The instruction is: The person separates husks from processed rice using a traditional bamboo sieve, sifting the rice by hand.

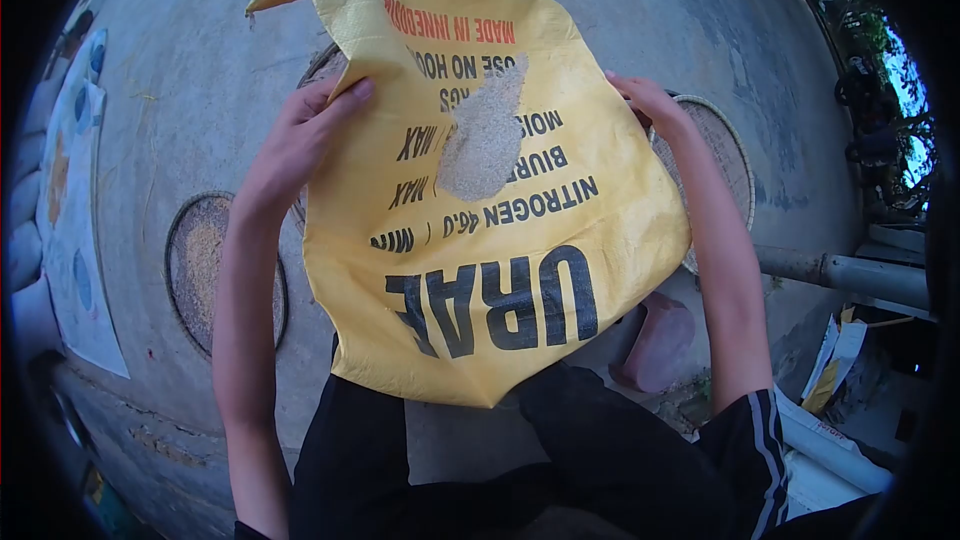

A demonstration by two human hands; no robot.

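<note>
Outdoors, daylight. The ground is bare grey concrete [620, 0], stained and cracked in places. There is greenery at the far right edge, and the other things there are too small to make out.

Yellow sack [480, 270]: woven plastic, held up off the ground in front of the person, above the black-clad legs [590, 450]. It is spread roughly flat with its face toward the camera. The black print reads upside down from this view, and there is a red line near the upper edge. One top corner folds over at the upper left. A small heap of pale grain [485, 140] lies on the upper middle of the sack face and covers part of the lettering.

Left grip [305, 135]: closed on the sack's left edge, with the fabric pinched there. Right grip [650, 100]: at the right edge, with fingers curled round toward the back. It appears closed on the sack, though the fingertips are hidden behind the fabric.

Surroundings:
- A round flat tray [200, 270] with a thin layer of grain lies on the concrete, left of the left forearm and well apart from the sack.
- A second round woven tray [730, 165] lies on the ground beyond the right forearm, partly covered by it.
- The rim of a third tray [322, 65] shows just above the left grip; the rest is hidden by the sack.
- A reddish brick [655, 340] sits on the ground below the sack's right corner.
- A grey pipe [860, 275] runs along the right side.
- A printed sheet [75, 240] lies over stacked bags at the far left.
</note>
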